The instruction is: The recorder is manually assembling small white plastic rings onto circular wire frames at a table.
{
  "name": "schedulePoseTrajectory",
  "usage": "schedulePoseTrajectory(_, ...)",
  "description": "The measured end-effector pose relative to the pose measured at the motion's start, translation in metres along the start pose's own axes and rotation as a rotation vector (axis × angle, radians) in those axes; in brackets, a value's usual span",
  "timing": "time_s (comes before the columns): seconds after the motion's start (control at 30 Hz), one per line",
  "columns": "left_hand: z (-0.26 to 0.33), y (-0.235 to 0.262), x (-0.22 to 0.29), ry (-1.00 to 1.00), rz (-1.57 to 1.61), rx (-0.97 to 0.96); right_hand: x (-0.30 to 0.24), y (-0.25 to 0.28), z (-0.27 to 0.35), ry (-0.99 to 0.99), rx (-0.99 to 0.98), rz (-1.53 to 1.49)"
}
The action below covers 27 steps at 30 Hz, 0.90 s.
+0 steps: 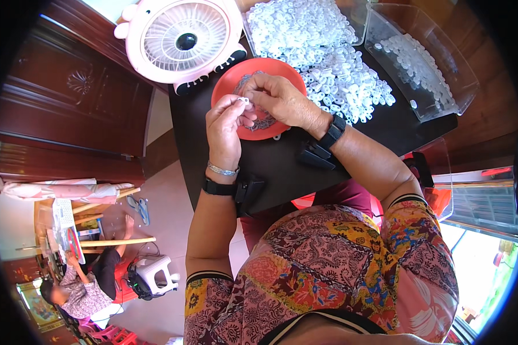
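The left hand (pixel 225 121) pinches a small white piece (pixel 244 100) above the red bowl (pixel 224 80). The right hand (pixel 279 102) bends its fingers close beside it, gripping what, I can't tell. Any marking on the heaped white pieces (pixel 351 83) is too small to read.

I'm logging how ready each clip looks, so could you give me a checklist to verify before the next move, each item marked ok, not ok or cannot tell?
1. Small white piece held: ok, pinched in the left hand's fingertips.
2. Right hand close by: ok, beside the left one, above the red bowl.
3. Right hand holding its own piece: cannot tell, its fingertips are partly hidden.
4. Grey pieces at hand: ok, loose in the bowl.
5. White pieces all contained: not ok, a heap lies loose on the dark table.
6. Pink fan off: cannot tell from a still.
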<state>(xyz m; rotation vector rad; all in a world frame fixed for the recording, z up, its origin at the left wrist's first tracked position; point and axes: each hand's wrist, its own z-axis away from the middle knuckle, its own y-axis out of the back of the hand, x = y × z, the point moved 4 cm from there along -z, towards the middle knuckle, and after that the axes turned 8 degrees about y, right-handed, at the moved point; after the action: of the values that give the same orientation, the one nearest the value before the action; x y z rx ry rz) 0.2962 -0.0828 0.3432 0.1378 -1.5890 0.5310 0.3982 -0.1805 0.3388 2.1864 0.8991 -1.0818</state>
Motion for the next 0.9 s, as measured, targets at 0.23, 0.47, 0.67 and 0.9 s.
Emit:
schedulePoseTrajectory(0.23,0.0,0.003,0.004,0.011,0.074,-0.04,-0.01,-0.002,-0.002,-0.043,-0.103,-0.235)
schedulePoseTrajectory(0.47,0.002,-0.002,0.005,0.005,-0.001,-0.033,-0.009,0.005,-0.004,0.089,-0.138,-0.069)
schedulePoseTrajectory(0.67,0.002,0.003,0.011,-0.074,-0.182,0.049,-0.023,0.009,-0.004,-0.004,-0.066,0.061)
schedulePoseTrajectory(0.9,0.002,0.0,0.01,-0.037,-0.222,-0.006,-0.022,0.011,-0.005,-0.001,-0.079,-0.023)
